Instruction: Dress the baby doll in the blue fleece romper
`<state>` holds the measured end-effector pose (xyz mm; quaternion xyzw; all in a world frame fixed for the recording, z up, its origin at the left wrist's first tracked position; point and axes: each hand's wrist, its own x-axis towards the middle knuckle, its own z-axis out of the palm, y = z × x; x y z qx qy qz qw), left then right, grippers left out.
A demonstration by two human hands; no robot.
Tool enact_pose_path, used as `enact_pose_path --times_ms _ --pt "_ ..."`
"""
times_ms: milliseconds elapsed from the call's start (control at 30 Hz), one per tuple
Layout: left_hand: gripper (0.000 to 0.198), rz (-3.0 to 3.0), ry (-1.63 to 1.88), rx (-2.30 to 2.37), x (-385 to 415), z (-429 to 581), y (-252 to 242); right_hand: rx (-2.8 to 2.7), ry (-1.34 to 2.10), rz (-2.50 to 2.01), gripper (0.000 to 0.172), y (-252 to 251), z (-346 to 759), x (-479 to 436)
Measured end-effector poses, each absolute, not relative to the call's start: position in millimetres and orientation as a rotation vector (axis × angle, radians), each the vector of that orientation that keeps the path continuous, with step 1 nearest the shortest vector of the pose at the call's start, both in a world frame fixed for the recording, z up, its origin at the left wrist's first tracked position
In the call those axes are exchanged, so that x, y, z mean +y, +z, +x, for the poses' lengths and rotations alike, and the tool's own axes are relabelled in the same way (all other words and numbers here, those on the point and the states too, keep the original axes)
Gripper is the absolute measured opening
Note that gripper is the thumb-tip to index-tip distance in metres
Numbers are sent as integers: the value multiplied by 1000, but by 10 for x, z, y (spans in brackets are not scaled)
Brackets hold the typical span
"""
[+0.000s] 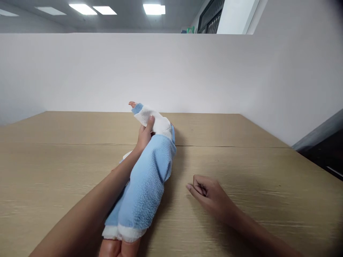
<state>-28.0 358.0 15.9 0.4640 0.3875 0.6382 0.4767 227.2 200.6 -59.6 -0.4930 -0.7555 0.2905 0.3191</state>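
Observation:
A doll [150, 178] in light blue fleece clothing with white sleeves and white leg cuffs is tilted over the wooden table, its bare legs toward me. One sleeved arm reaches up and left, with the small doll hand showing at its end. My left hand [145, 135] grips the doll near the upper sleeve, thumb on the white cloth; its other fingers are mostly hidden behind the doll. The doll's head cannot be seen. To the right, my right hand [205, 192] is over the table with its fingers curled in and nothing in them, apart from the doll.
The light wooden table [241, 164] has a seam across it. A white wall [171, 71] rises behind its far edge. At the right edge of view there is a dark object [327, 150], partly cut off.

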Motion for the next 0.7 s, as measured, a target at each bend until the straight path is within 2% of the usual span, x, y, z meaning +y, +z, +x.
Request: enact_pose_path --times_ms 100,133,200,267,433,600,700 --pt "85 1205 1526 840 3522 -126 184 -1631 1100 -1185 30 -545 2301 2083" --pt "82 1249 1505 820 3500 -71 190 -1461 1237 -1114 34 -524 2319 2114" --pt "73 1338 1451 824 3456 32 201 -1156 1458 -974 61 -478 2360 2175" --pt "64 1427 1386 869 3416 126 216 -975 1589 -903 76 -433 2397 2229" --pt "47 1816 1237 894 3331 282 296 -821 1748 -878 74 -354 2453 2316" --pt "67 1951 869 792 3170 89 433 -774 1826 -797 97 -347 2572 2389" --pt "55 1950 941 950 3106 -252 423 -732 1876 -754 93 -317 2672 2441"
